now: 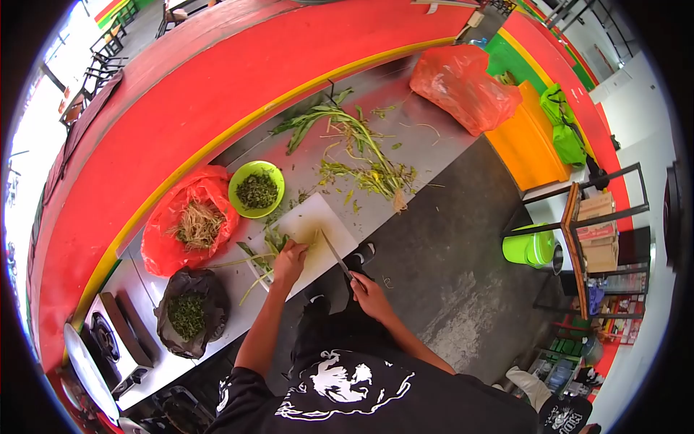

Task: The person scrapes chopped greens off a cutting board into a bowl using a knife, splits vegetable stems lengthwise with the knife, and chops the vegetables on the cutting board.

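Observation:
My right hand (pixel 369 295) is wrapped round the handle of a knife (pixel 335 252), whose blade lies over the white cutting board (pixel 334 215). On the same board my left hand (pixel 289 262) is closed on a small bunch of leafy green stems (pixel 262 256), with some stems sticking out to the left. A few green scraps lie near the board. Just beyond it stands a lime-green bowl (pixel 278 207) of chopped leaves. Farther along the steel counter, long leafy stalks (pixel 369 148) are spread out with loose bits around them.
A red plastic bag (pixel 154 239) holds dry, root-like stalks; a black bag (pixel 219 309) of chopped greens sits closer. Another red bag (pixel 463 87) rests at the counter's far end. A gas stove (pixel 116 340) is at the left, and a green bucket (pixel 522 249) stands right.

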Action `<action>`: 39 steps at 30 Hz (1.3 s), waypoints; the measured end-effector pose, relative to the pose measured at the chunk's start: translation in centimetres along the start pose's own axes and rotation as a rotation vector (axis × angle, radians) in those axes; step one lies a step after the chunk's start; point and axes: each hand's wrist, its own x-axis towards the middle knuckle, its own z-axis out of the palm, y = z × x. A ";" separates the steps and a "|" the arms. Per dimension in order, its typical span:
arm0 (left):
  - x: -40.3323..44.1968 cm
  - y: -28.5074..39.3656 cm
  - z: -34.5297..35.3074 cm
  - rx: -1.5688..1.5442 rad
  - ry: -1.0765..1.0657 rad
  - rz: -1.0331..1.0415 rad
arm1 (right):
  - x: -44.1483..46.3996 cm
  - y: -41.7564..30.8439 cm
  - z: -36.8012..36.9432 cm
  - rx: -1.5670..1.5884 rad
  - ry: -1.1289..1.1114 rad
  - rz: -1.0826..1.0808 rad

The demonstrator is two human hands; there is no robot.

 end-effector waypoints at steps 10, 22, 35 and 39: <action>0.5 0.8 1.1 0.270 0.004 0.028 | 0.1 0.6 -1.1 -0.057 -0.057 0.045; 1.7 0.3 3.4 0.129 0.121 0.192 | -0.5 0.1 -2.2 -0.055 -0.001 0.054; 2.5 0.7 2.7 0.061 0.170 0.154 | -0.1 0.7 -0.2 -0.048 -0.037 0.016; 2.8 0.6 3.1 0.094 0.129 0.122 | 0.1 0.1 -0.2 -0.079 0.027 -0.015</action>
